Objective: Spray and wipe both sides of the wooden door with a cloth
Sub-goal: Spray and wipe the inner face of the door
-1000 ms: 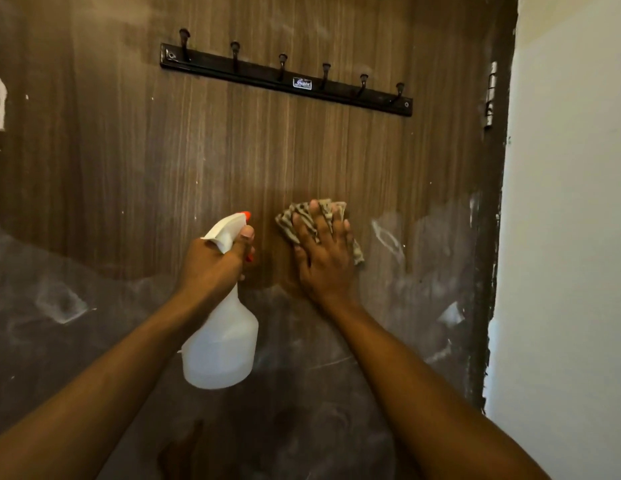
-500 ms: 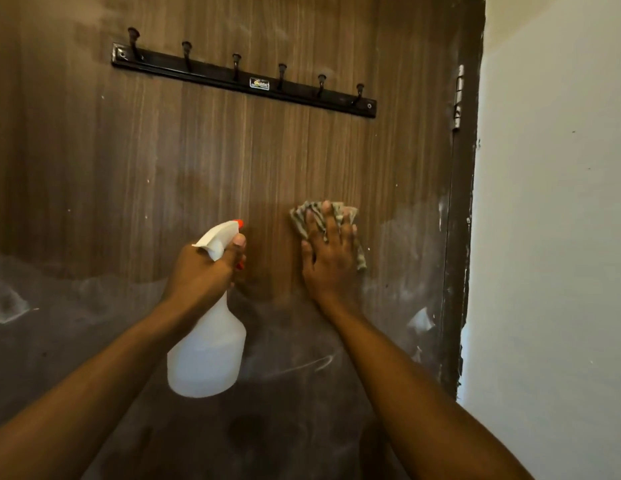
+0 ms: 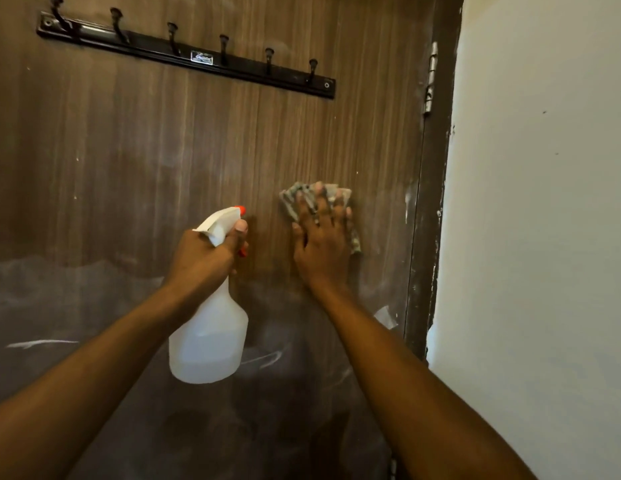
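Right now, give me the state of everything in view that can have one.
Door: upper part clear brown, lower part hazy with whitish streaks.
Spray bottle: upright, partly filled, held by its neck.
Cloth: pressed flat against the door.
Left hand: grips the spray bottle.
Right hand: fingers spread, presses the cloth.
Hook rail: fixed to the door, hooks bare.

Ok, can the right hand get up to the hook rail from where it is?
Probably yes. The right hand presses the cloth flat on the door, and only bare door lies between it and the hook rail above. The left hand and spray bottle sit off to the side.
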